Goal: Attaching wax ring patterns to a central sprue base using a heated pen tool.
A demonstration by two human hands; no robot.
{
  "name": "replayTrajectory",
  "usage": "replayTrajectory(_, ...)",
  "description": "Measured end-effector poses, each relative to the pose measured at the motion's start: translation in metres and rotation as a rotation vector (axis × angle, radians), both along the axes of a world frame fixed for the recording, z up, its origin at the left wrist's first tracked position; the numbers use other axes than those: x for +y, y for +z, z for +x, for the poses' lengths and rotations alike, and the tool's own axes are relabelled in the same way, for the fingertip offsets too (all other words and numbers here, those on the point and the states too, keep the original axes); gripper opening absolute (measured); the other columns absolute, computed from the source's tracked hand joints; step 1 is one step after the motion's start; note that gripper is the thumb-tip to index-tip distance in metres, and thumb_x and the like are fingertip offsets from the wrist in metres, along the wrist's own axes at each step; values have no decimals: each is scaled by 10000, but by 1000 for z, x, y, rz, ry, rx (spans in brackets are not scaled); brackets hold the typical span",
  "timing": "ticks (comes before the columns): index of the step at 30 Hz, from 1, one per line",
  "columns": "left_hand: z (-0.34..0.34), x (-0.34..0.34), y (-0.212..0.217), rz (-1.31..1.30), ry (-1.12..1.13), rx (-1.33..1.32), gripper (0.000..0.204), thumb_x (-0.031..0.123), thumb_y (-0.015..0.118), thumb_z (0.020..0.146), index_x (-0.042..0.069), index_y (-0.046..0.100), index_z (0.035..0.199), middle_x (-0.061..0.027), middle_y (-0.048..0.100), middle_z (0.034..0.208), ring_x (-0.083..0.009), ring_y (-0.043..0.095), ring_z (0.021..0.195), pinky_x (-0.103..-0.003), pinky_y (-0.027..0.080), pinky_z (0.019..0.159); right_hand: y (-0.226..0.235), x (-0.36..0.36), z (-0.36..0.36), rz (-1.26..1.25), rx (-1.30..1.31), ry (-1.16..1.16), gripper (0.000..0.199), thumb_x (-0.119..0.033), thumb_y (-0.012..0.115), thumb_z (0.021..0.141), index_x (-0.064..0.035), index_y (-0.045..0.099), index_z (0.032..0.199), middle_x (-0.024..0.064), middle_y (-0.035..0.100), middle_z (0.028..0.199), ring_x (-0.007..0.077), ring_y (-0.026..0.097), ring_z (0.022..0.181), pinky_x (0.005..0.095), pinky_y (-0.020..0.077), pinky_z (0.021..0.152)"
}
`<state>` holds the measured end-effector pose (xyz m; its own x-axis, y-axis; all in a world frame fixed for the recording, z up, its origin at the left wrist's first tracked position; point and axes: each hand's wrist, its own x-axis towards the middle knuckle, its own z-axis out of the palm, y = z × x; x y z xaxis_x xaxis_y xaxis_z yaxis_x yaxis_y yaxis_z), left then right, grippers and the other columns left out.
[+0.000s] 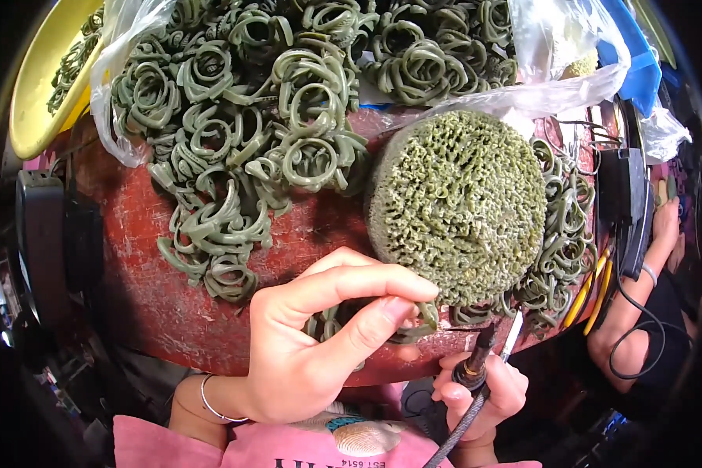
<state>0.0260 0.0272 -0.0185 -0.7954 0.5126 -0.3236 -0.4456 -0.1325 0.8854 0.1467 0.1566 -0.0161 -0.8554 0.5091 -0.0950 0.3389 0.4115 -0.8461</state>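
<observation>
My left hand [312, 347] is held over the table's near edge, thumb and forefinger pinched on a small green curved piece [428, 314]. More green pieces are partly hidden behind that hand. Lower right, my right hand [501, 394] is wrapped round a dark pen-like tool [473, 371] with a braided cord, resembling a soldering iron. A pale narrow blade [512, 335] also sticks up from this hand; its handle is hidden. Just beyond both hands stands a thick round block [464, 207] with a bumpy, speckled green top.
Heaps of green ring-shaped pieces [312, 90] cover the far side of the red table [140, 257], partly on clear plastic bags [573, 47]. More rings [565, 226] lie right of the block. A yellow basin [35, 93] stands far left. Another person's arm [639, 304] shows at right.
</observation>
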Motion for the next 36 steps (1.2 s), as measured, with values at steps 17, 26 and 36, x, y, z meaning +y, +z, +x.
replayTrajectory(17,4,1,0,-67,11,120,122,10,514,822,-54,583,901,-115,527,834,-162,571,707,-281,539,555,-1,-1,2,-86,-5,-70,588,-520,552,781,58,543,673,45,511,441,94,499,372,180,373,370)
replayTrajectory(26,5,0,2,-128,22,299,112,-25,529,803,-38,589,897,-119,521,862,-149,554,739,-270,552,600,-9,9,16,28,3,52,569,-494,574,774,67,545,687,52,516,459,106,508,386,191,392,378)
replayTrajectory(36,3,1,1,-161,46,408,109,-35,560,776,-11,616,866,-100,565,832,-141,533,750,-253,440,674,-3,-6,6,-43,79,-67,508,-428,632,753,70,541,706,66,538,518,121,528,410,209,419,400)
